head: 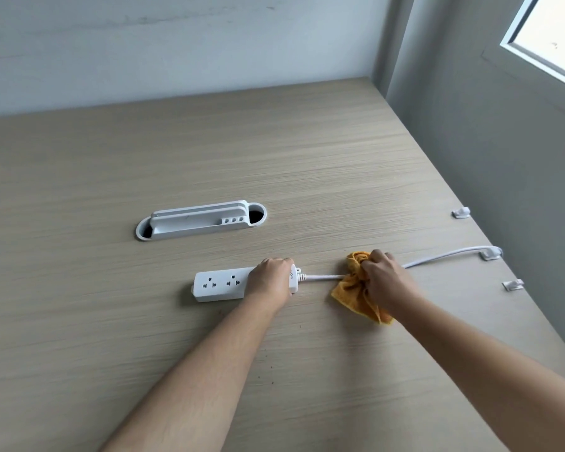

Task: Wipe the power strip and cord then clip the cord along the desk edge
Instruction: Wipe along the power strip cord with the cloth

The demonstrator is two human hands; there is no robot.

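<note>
A white power strip (221,284) lies flat on the wooden desk (274,158). My left hand (271,278) presses down on its right end. Its white cord (320,277) runs right from the strip. My right hand (384,275) grips an orange cloth (356,295) bunched around the cord close to the strip. Beyond the cloth the cord (444,256) continues to the desk's right edge and passes through the middle white clip (490,254). Two more white clips, a far one (460,213) and a near one (512,284), sit along that edge with nothing in them.
A white oval cable grommet (201,220) with a raised cover is set into the desk behind the strip. A grey wall runs along the desk's right edge, with a window (555,37) at the top right. A pale wall stands at the back.
</note>
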